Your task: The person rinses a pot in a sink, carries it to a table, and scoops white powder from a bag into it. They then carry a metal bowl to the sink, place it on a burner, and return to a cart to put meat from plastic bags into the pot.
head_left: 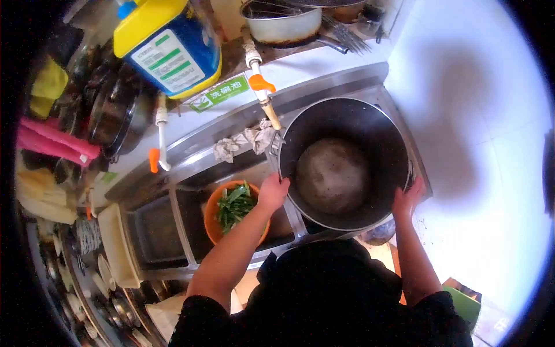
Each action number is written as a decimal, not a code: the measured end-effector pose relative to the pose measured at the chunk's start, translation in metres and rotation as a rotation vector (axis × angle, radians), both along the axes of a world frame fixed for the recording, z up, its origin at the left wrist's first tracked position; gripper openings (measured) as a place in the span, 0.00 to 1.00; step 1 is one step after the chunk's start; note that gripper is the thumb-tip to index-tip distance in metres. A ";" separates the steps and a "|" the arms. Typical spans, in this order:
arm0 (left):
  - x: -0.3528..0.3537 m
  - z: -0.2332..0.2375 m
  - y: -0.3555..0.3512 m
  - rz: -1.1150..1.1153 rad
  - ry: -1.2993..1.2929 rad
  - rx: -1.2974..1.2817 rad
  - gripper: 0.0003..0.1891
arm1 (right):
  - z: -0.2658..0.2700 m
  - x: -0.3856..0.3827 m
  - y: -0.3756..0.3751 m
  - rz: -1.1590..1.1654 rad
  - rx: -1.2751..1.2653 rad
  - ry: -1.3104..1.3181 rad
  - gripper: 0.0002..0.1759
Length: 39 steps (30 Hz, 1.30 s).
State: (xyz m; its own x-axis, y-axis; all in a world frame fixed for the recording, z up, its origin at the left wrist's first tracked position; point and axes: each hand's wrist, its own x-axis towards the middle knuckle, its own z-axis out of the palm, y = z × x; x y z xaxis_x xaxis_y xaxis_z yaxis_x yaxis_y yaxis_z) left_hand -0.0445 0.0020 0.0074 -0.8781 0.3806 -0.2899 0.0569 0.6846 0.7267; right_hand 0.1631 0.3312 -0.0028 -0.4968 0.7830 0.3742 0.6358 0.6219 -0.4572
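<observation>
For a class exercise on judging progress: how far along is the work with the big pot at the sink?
Done: leafy greens already sit in the orange bowl in the sink. In hand: the left hand and right hand hold the big pot by its rim, beneath the tap. Left: the pot looks empty and no water is seen running.

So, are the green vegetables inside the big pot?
No, the green vegetables lie in the orange bowl beside the big pot.

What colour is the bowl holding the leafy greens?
The bowl is orange; the head view shows it.
</observation>
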 end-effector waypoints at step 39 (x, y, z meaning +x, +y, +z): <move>-0.008 0.028 0.008 -0.077 0.251 -0.307 0.20 | -0.003 -0.014 0.043 0.172 -0.696 -0.062 0.32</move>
